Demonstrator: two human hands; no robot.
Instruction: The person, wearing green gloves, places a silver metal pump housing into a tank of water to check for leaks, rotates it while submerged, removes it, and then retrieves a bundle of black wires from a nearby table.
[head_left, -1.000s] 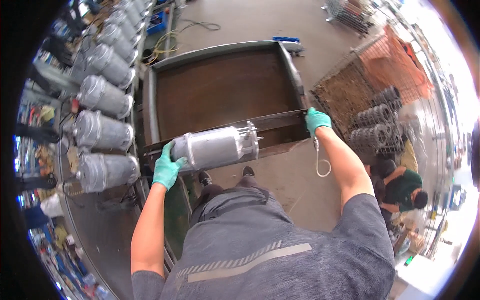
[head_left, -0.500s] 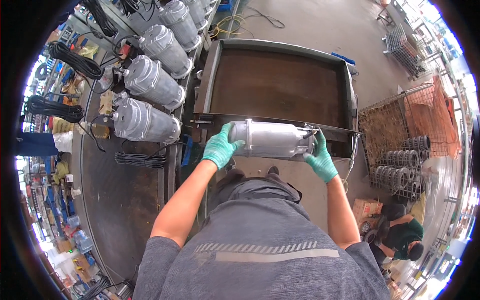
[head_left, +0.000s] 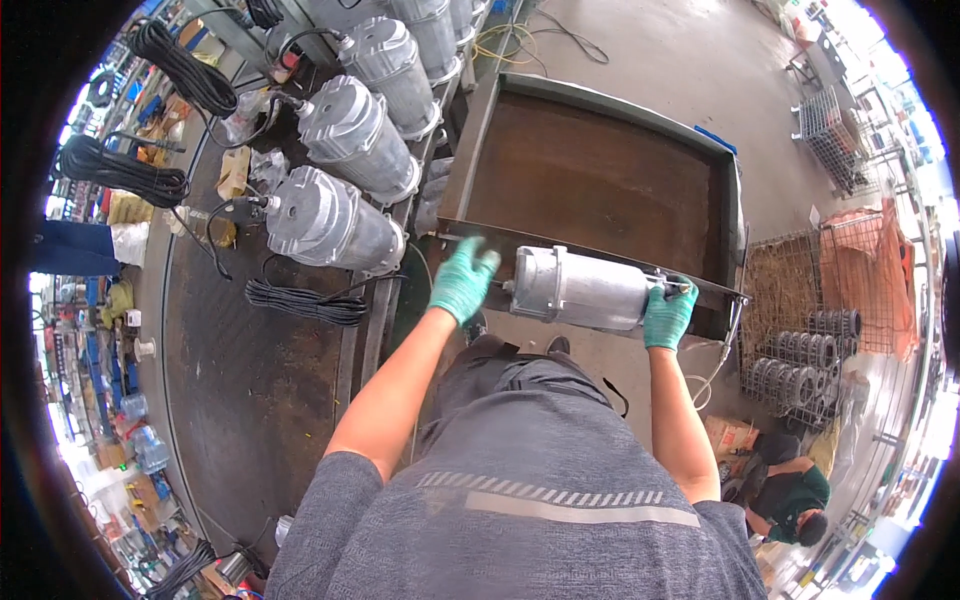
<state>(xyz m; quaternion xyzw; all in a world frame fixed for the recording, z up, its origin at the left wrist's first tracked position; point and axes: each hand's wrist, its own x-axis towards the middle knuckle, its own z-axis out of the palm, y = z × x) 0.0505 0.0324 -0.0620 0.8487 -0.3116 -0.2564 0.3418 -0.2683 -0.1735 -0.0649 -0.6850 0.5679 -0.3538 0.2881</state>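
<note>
Lying along the far left, coils of black cable [head_left: 120, 170] and a row of ribbed grey metal motor housings [head_left: 335, 225] rest on the dark worktop [head_left: 250, 400]. The left hand [head_left: 462, 282], in a green glove, rests with fingers spread and slightly curled on the near rim of the large rusty-brown steel tray [head_left: 600, 180], just beside the left end of the silver cylindrical metal motor body [head_left: 580, 290]. That body lies sideways on the tray's near rim. The right hand [head_left: 668, 315], also green-gloved, curls closed around its right end. Further right stands a wire-mesh cage [head_left: 800, 300] with dark rings stacked inside; another person [head_left: 785, 490] crouches below it.
</note>
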